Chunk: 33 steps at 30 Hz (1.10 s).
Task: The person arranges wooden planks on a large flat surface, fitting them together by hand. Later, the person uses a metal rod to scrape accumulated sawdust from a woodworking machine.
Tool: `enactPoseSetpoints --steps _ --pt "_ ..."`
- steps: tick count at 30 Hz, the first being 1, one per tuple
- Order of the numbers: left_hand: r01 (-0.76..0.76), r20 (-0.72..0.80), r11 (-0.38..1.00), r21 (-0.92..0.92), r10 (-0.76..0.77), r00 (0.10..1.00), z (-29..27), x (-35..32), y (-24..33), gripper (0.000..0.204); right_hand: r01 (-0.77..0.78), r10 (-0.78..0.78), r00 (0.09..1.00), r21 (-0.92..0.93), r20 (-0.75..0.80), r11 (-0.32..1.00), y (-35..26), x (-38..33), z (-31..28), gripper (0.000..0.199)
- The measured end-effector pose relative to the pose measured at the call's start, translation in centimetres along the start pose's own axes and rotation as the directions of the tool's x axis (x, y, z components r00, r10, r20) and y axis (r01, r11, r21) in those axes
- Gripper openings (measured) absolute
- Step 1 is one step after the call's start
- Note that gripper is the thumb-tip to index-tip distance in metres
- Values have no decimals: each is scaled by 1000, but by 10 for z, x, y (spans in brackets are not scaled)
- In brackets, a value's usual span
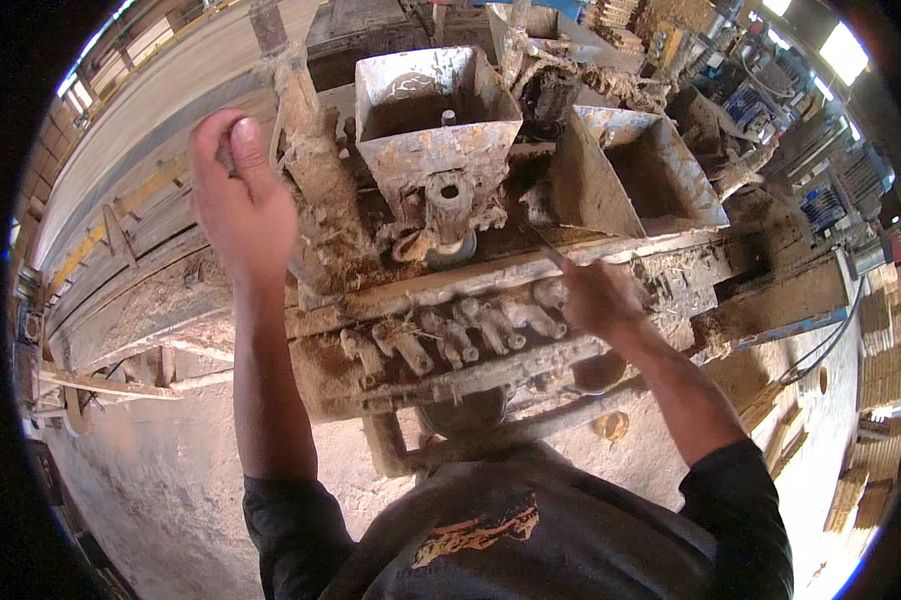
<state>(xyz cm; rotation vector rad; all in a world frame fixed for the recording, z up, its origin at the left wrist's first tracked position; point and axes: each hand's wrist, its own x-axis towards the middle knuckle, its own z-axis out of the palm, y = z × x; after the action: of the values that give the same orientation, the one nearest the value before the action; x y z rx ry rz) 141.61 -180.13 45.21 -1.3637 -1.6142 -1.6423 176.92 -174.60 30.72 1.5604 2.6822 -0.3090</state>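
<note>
The right hand (593, 296) is closed round the handle of a thin dark tool (543, 243), a blade or scraper as far as I can tell, whose tip points up and away from the hand toward the base of the middle metal hopper (439, 100). The left hand (239, 195) is raised off to the side, fingers curled into a loose fist with the thumb up; it seems to grip something small and dark, though I cannot tell what. It sits just beside a caked upright bar (306, 150) of the machine.

Just below the right hand runs a row of mud-crusted pegs (466, 335) along a dirty rail. Beyond the tool tip, under the hopper, is a round fitting (449, 198) thick with dried clay and fibres. A second hopper (636, 170) stands beyond the right hand.

I'd judge the work in hand to be scraping packed muck from round that fitting. The next move calls for a steady push of the tip into the crust, with the left hand kept well apart from the blade.
</note>
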Motion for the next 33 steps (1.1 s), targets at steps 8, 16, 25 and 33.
enactPoseSetpoints --steps 8,16,25,33 --pt "18 -52 994 -112 -23 998 2 -2 -7 24 -71 78 996 -128 48 989 -23 21 -18 39" --pt "140 45 983 -118 -135 990 0 -1 -2 25 -46 15 982 -163 -186 986 -57 3 -23 34" --pt "-24 30 974 -224 31 999 0 -4 -11 22 -41 18 980 -113 -198 993 -59 17 -31 34" --pt "206 97 968 -147 -193 976 -6 -9 3 31 -216 203 974 -146 -100 965 -10 -35 -2 30"
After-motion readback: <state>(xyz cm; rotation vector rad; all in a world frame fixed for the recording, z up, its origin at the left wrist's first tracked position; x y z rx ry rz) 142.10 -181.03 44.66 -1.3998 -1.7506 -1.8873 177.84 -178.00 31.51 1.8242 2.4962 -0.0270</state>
